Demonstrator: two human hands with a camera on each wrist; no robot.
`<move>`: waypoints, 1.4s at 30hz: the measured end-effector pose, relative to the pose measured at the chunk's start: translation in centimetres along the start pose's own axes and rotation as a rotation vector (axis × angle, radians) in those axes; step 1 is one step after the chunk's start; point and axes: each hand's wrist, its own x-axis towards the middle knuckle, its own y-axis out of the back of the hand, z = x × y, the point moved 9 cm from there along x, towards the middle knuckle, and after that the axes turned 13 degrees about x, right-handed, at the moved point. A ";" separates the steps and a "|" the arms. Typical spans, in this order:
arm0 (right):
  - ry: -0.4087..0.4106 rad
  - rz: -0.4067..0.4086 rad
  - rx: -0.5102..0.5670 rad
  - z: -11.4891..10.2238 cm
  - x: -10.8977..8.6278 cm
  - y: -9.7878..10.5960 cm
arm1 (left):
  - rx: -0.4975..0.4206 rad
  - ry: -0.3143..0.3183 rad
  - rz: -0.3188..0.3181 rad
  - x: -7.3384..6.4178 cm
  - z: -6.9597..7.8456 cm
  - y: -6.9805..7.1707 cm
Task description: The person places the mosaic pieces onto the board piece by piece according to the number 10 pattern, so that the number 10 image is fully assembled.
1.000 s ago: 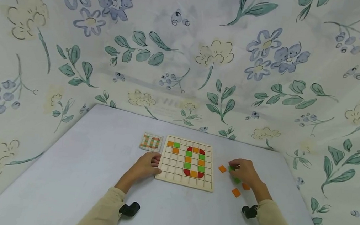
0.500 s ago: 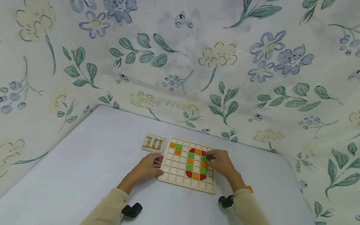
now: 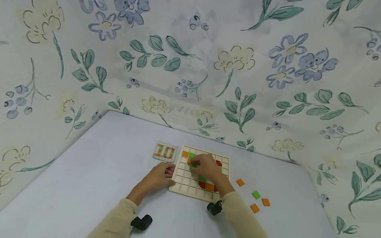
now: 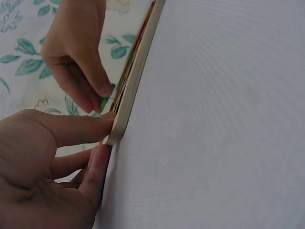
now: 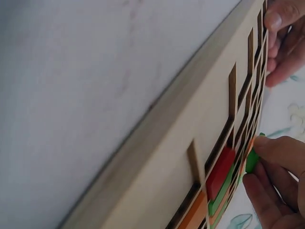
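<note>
My right hand (image 3: 206, 166) pinches a green square tile (image 5: 252, 160) between thumb and fingers, over the upper left part of a wooden grid board (image 3: 182, 177). In the left wrist view the same green tile (image 4: 103, 103) is held close to the board's face. Part of the ring of red, orange and green tiles on the board is hidden behind that hand. My left hand (image 3: 158, 176) grips the board's left edge, its thumb (image 4: 97, 130) at the near corner. An orange tile (image 3: 185, 154) and a green tile (image 3: 192, 155) lie in the board's top row.
A small pattern card (image 3: 165, 152) lies left of the board on the white table (image 3: 112, 157). To the right are a loose green tile (image 3: 256, 194) and several orange tiles, one orange tile (image 3: 240, 182) nearest the board. A floral cloth (image 3: 194, 77) rises behind the table.
My right hand has moved left from the loose tiles, across the board's right side, to its upper left, bringing a green tile along. The left hand stays at the board's edge.
</note>
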 end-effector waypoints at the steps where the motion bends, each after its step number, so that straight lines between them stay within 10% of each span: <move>1: -0.006 -0.002 0.002 -0.1 0.1 -0.2 | 0.004 -0.003 0.000 0.0 0.1 -0.1; 31: 0.026 -0.014 -0.069 -0.3 -0.1 -0.4 | 0.016 -0.008 -0.006 0.2 0.9 -0.2; 42: -0.057 0.083 -0.067 2.9 -3.8 3.9 | 0.009 0.010 0.011 -0.2 0.4 0.1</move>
